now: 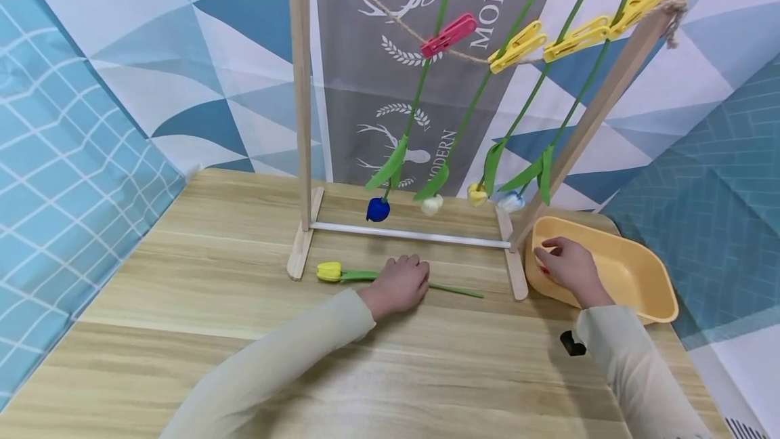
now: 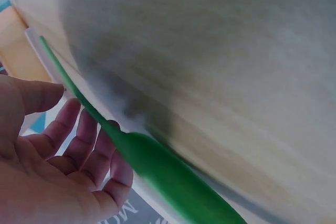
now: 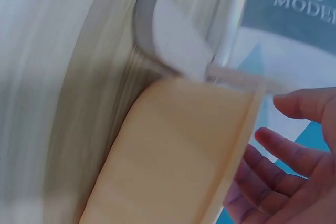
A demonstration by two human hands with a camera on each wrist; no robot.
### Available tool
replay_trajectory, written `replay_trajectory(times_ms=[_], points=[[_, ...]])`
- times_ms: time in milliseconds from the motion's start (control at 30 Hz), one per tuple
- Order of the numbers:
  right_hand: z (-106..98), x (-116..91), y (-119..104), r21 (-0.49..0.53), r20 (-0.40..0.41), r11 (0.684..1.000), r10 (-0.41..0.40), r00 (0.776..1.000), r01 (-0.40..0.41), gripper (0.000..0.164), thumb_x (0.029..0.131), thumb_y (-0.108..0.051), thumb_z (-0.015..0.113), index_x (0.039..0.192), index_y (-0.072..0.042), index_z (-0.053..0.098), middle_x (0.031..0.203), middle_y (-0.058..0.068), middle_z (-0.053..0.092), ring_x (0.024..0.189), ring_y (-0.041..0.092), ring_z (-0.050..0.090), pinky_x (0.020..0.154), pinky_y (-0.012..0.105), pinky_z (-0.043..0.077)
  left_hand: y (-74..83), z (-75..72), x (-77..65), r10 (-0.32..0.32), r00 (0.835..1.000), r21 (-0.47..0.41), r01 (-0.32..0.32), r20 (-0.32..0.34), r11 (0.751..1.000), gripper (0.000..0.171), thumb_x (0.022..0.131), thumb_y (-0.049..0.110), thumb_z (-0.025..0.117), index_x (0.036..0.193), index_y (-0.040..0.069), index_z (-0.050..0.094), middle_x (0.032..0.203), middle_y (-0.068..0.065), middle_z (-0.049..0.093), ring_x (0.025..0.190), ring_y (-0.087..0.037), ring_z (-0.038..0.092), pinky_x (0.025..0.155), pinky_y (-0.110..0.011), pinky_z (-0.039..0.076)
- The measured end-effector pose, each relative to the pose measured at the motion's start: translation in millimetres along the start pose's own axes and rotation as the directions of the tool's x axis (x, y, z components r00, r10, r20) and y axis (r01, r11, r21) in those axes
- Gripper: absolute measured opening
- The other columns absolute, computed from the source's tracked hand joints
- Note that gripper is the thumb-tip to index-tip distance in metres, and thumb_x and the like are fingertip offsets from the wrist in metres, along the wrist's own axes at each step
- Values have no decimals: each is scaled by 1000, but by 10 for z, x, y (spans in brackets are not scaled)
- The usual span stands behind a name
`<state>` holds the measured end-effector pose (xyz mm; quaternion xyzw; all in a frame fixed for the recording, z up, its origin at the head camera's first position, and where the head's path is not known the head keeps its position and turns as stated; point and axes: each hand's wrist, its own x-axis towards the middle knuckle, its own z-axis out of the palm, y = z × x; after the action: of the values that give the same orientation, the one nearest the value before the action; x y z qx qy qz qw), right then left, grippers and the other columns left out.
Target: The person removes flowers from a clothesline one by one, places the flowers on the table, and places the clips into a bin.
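Note:
A yellow tulip [image 1: 329, 272] with a green stem lies on the table, below the rack's white crossbar. My left hand [image 1: 402, 284] is over its stem; in the left wrist view the fingertips touch the green stem [image 2: 86, 103] while the thumb stands apart from them. At the right, my right hand [image 1: 571, 268] hovers over the near-left side of a yellow-orange basin [image 1: 655, 280], its thumb and fingers apart. Something small and red [image 1: 544, 269] shows beneath those fingers, too little visible to name. In the right wrist view the hand is beside the basin's rim [image 3: 231, 177].
A wooden rack [image 1: 301, 87] carries a twine line. Tulips hang upside down from it: a dark blue one [image 1: 378, 209] under a pink clothespin [image 1: 449, 35], and white, yellow and pale blue ones under yellow clothespins [image 1: 518, 46]. A small black object [image 1: 572, 343] lies near the right sleeve.

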<state>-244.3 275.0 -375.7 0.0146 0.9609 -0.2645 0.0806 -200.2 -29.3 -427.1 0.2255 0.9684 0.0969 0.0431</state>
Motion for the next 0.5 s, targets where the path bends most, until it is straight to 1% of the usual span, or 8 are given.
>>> replay_trajectory(times_ms=[100,233,300,400,500], points=[[64,-31,-105,23,-60,999,-31,998,32,48,94,-34,50,122,4,53,108,24,59,84,27,59,62,26,47,-41,-24,-29,5,1000,-31,-6,-27,999,15,95,25,48,96,14,57,92,-2,56,88,-20,53,75,-37,42],[135,-93,-252,30,-125,994,-98,987,103,39,93,-30,52,116,1,58,108,22,61,93,31,57,68,31,48,-109,-93,-79,8,998,-99,-14,-61,995,17,94,25,49,98,12,59,92,-2,57,85,-19,52,74,-37,43],[162,-126,-329,35,-145,990,-131,981,138,37,93,-29,52,114,1,60,106,21,62,93,31,58,71,35,49,-146,-138,-107,3,997,-142,-14,-80,990,17,94,24,50,100,10,60,91,-3,58,83,-19,52,73,-35,44],[193,-169,-434,46,-155,985,-159,975,168,37,93,-30,53,113,0,60,103,19,63,91,30,58,73,38,49,-194,-202,-148,-10,993,-201,-14,-118,979,18,94,23,52,101,9,60,91,-3,59,83,-17,53,74,-33,46],[224,-193,-515,52,-158,981,-176,972,186,36,93,-30,54,113,-1,61,101,18,63,89,27,58,72,35,48,-228,-256,-186,-18,986,-241,-23,-166,970,17,94,22,53,101,9,60,92,-3,60,84,-16,55,76,-32,47]])
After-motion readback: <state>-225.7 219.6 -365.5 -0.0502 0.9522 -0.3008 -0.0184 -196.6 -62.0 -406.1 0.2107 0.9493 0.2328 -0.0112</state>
